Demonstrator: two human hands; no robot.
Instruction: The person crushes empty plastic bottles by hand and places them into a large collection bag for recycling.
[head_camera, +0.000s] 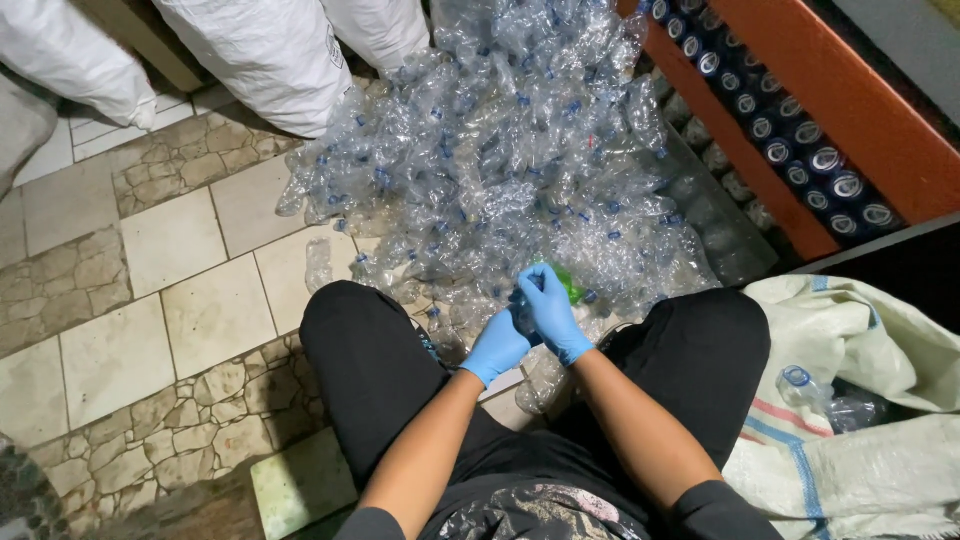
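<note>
Here, at centre frame, both my hands wear blue gloves and meet over a crushed clear plastic bottle with a green patch. My right hand is curled over the bottle from above, fingers closed on it. My left hand is closed on the bottle's lower end, just beside the right; the two touch. The bottle sits just above my knees, at the near edge of the large heap of crushed clear plastic bottles with blue caps, which fills the upper centre of the frame. I sit on the beige and stone-patterned tiled floor. White filled sacks stand at upper left. An open woven white sack with striped edging lies at lower right, a clear blue-capped bottle inside it. Rows of dark cans run along the orange ledge at upper right.
</note>
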